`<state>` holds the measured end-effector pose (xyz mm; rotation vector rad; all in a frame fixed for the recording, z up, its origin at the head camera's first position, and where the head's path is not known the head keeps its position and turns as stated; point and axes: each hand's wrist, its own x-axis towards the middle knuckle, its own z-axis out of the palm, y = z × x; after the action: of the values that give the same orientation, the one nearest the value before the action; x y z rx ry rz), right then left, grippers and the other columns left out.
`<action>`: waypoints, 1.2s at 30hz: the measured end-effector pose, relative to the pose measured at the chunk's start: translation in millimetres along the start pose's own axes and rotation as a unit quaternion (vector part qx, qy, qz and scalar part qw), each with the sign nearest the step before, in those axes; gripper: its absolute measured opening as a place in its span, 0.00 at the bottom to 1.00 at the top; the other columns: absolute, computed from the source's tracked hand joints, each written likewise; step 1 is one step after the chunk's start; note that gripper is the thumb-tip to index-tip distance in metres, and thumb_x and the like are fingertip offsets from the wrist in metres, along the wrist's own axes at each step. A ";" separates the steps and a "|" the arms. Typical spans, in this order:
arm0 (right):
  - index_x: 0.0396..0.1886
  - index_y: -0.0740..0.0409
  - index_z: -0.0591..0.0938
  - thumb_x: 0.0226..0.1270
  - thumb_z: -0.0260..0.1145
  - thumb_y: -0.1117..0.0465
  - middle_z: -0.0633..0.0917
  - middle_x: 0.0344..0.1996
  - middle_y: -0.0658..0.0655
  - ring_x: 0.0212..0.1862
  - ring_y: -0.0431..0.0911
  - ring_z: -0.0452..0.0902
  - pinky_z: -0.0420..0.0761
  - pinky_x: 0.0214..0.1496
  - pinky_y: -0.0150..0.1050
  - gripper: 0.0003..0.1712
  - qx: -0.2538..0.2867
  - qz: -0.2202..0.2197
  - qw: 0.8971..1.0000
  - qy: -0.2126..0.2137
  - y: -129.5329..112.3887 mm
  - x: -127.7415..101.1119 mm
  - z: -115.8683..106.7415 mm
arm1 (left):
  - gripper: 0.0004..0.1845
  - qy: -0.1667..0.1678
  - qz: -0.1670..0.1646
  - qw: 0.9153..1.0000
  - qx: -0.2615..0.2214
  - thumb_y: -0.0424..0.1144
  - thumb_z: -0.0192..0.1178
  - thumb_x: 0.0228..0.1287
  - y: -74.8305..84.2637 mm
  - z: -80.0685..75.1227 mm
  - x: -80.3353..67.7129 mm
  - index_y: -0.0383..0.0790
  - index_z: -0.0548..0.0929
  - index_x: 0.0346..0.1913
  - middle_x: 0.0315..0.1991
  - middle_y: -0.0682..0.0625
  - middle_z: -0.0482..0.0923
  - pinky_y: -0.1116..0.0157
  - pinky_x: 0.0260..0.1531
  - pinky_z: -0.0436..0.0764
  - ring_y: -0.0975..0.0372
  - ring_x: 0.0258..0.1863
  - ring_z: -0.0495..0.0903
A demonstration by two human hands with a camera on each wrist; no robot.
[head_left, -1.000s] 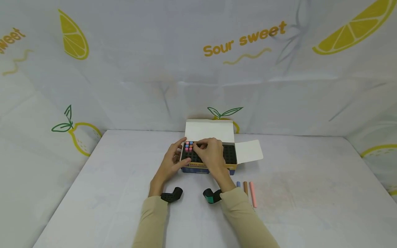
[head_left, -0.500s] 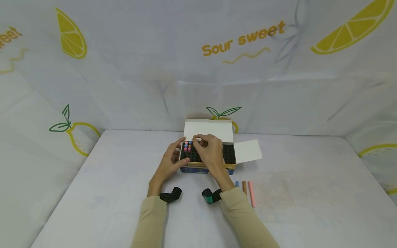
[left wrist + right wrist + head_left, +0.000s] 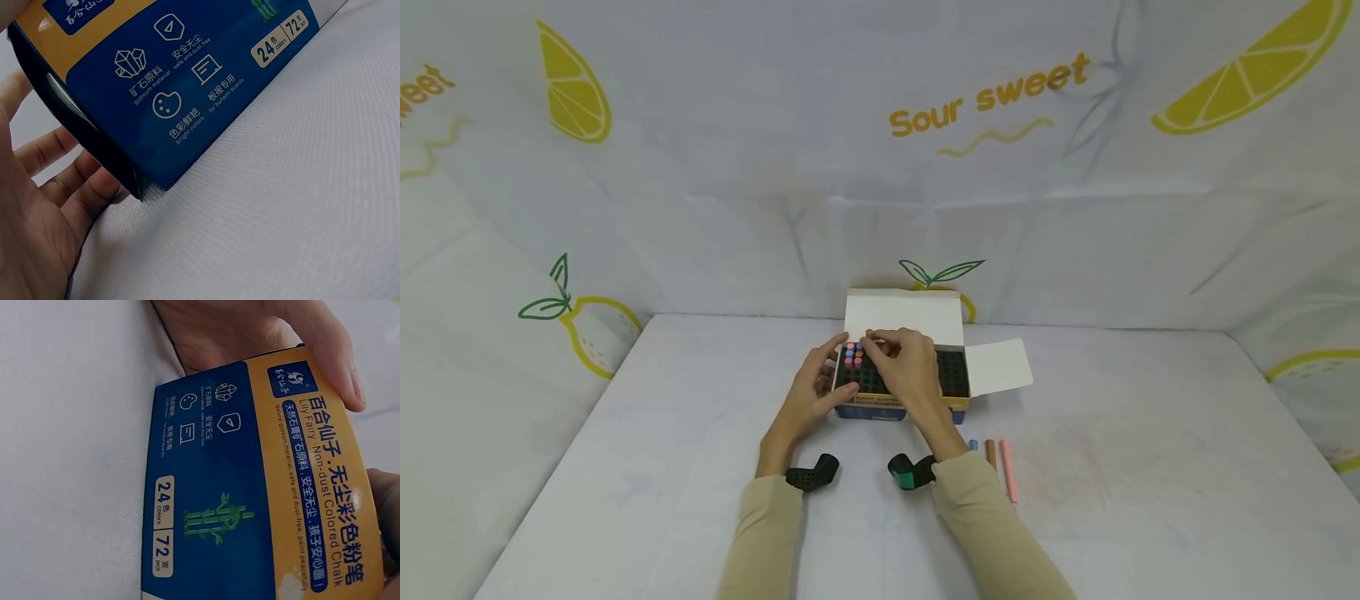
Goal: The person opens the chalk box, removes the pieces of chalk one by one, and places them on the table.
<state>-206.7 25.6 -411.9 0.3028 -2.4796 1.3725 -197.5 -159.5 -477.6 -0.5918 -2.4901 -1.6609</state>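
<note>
The open chalk box (image 3: 880, 412), blue and yellow with a black holed insert, stands near the back of the table. My left hand (image 3: 811, 385) grips its left end, thumb over the front edge and fingers along the side. In the right wrist view that thumb (image 3: 331, 350) lies on the yellow front panel. My right hand (image 3: 912, 367) is over the insert, pinching an orange-brown chalk stick (image 3: 870, 333) between thumb and forefinger; most of the stick is hidden. Several pink, blue and orange chalk sticks (image 3: 853, 356) stand in the insert's left holes.
Blue (image 3: 973, 445), brown (image 3: 992, 452) and pink chalk sticks (image 3: 1009, 471) lie on the white table beside my right forearm, partly hidden by the sleeve. The box's white lid (image 3: 904, 315) stands up behind, and a white flap (image 3: 998, 367) sticks out right.
My right fingers rose from the insert with the chalk stick, then dipped slightly near its back left. The left hand has kept its place on the box.
</note>
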 end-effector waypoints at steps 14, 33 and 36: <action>0.41 0.68 0.91 0.66 0.73 0.63 0.83 0.18 0.61 0.20 0.38 0.70 0.69 0.25 0.27 0.11 0.071 -0.064 0.993 0.073 1.4 0.7 -6.3 | 0.42 -0.003 -0.010 1.000 -0.009 0.52 0.67 0.65 4.8 2.0 -0.5 0.51 0.63 0.79 0.57 0.38 0.69 0.69 0.39 0.75 0.57 0.41 0.71; 0.36 0.66 0.92 0.62 0.75 0.64 0.81 0.19 0.60 0.22 0.39 0.76 0.76 0.29 0.28 0.08 0.098 -0.038 0.993 0.060 -9.9 -9.8 -32.3 | 0.42 -0.002 -0.016 1.000 -0.002 0.54 0.67 0.65 3.5 0.6 -1.8 0.51 0.62 0.79 0.57 0.37 0.69 0.69 0.38 0.76 0.57 0.41 0.71; 0.36 0.65 0.92 0.62 0.75 0.65 0.82 0.20 0.60 0.23 0.39 0.76 0.76 0.29 0.29 0.07 0.100 -0.032 0.993 0.051 -12.6 -14.8 -37.3 | 0.42 -0.002 -0.019 1.000 -0.004 0.54 0.67 0.65 3.4 0.3 -2.2 0.52 0.62 0.79 0.57 0.37 0.69 0.69 0.38 0.75 0.57 0.41 0.71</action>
<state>-183.3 51.4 -388.3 0.3444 -2.2354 1.5709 -194.2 -158.6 -475.3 -0.5517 -2.5143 -1.6847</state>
